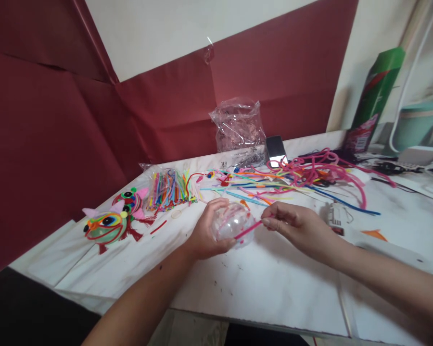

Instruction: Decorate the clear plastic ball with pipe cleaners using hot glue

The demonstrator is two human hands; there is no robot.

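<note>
My left hand (pixel 207 230) is wrapped around a clear plastic ball (pixel 234 223) held just above the white table (pixel 274 283). A pink pipe cleaner (pixel 248 229) lies across the ball's front. My right hand (pixel 296 223) pinches the right end of that pipe cleaner between thumb and fingers. Both hands are closed on what they hold, near the table's middle.
Two finished colourful fish figures (pixel 111 218) lie at the left. A bundle of coloured sticks in a bag (pixel 168 190) and loose pipe cleaners (pixel 296 178) spread behind the hands. A clear plastic bag (pixel 240 127), a phone (pixel 276 149) and a green box (pixel 375 96) stand at the back.
</note>
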